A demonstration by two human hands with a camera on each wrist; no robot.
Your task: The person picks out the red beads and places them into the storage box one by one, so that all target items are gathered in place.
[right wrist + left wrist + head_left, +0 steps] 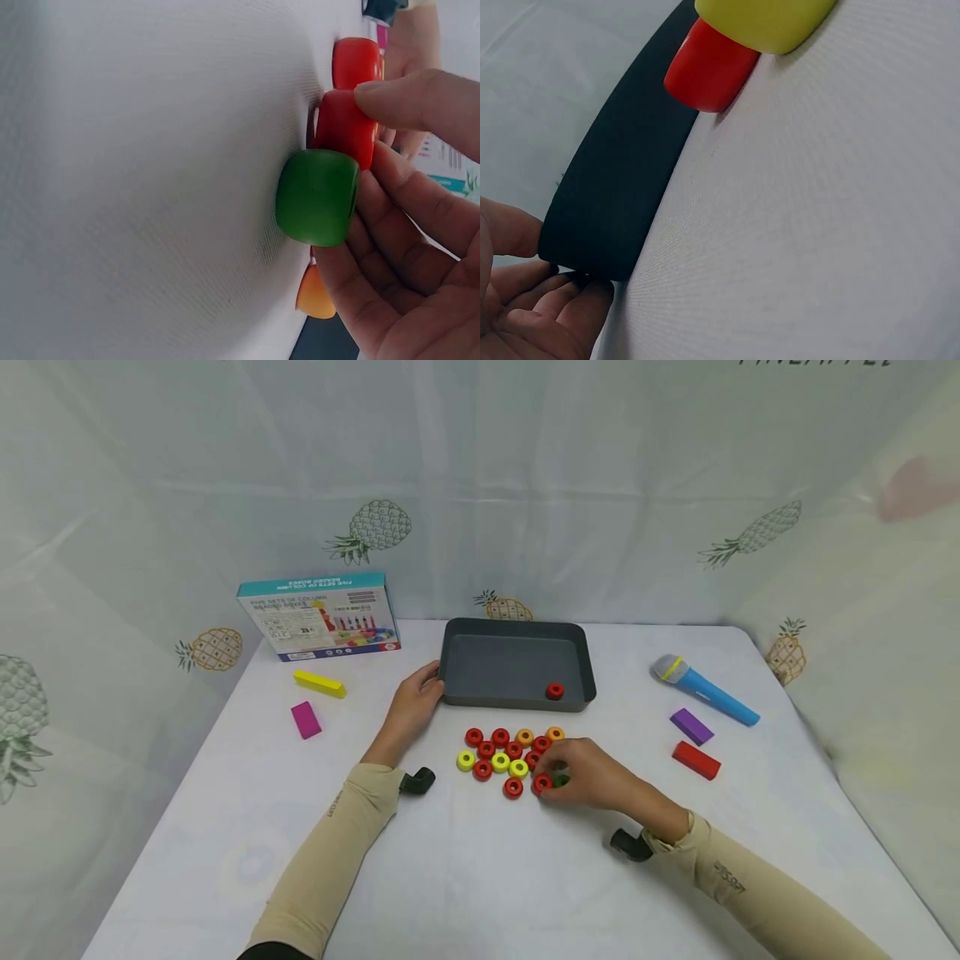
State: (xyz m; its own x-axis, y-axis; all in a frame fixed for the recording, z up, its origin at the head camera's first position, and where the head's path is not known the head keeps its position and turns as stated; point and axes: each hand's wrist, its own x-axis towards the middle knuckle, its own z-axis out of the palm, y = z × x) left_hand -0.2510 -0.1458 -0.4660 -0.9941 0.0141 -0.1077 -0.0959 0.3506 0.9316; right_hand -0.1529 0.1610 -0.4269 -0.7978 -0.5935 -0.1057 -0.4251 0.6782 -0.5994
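My left hand (415,702) holds the left side of a dark grey tray (510,664), thumb and fingers about its corner in the left wrist view. Inside the tray, near its front right corner, lies one red bead (554,691). Between thumb and forefinger my right hand (592,772) pinches another red bead (345,127) at the cluster's right side. A green bead (316,199) sits right beside it, partly hidden by the hand in the head view. The cluster in front of the tray has several red beads (482,769), yellow beads (500,763) and orange beads (525,737).
At the back left stands a printed box (322,618), with a yellow block (319,684) and a magenta block (306,720) before it. To the right lie a blue toy microphone (708,689), a purple block (692,727) and a red block (696,760).
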